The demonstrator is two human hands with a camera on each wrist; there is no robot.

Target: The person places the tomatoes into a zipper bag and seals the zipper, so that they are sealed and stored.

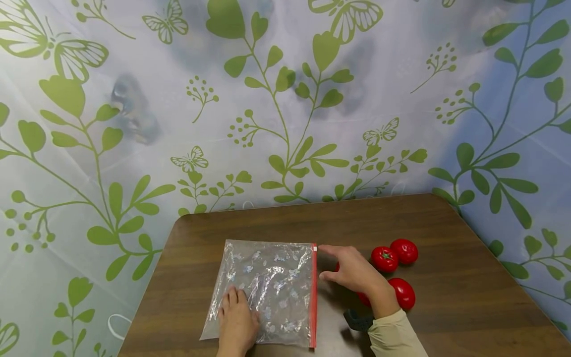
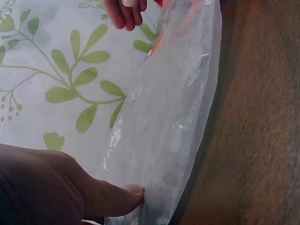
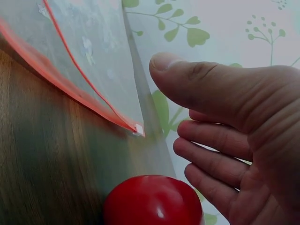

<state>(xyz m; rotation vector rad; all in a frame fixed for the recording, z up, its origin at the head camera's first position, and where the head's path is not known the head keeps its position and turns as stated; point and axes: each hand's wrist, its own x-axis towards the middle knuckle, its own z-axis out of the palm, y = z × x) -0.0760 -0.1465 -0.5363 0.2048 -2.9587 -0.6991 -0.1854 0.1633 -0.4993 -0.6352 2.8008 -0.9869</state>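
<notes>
A clear printed zip bag (image 1: 276,292) lies flat on the wooden table, its red zip edge (image 1: 314,297) facing right. My left hand (image 1: 238,317) rests on the bag's lower left part with fingers extended; its thumb (image 2: 117,199) touches the plastic in the left wrist view. Beside the zip's far end, where a white slider (image 3: 139,129) sits, my right hand (image 1: 352,270) hovers, thumb and fingers apart, holding nothing. Red tomatoes lie around that hand: one with a green stem (image 1: 384,259), one behind it (image 1: 404,251), another near the wrist (image 1: 402,293). Others are partly hidden beneath the hand.
The brown table (image 1: 468,277) has rounded far corners. A pale curtain (image 1: 285,109) with green leaves and butterflies hangs right behind it. The right wrist wears a dark strap (image 1: 357,320). A white loop (image 1: 117,326) shows beyond the table's left edge.
</notes>
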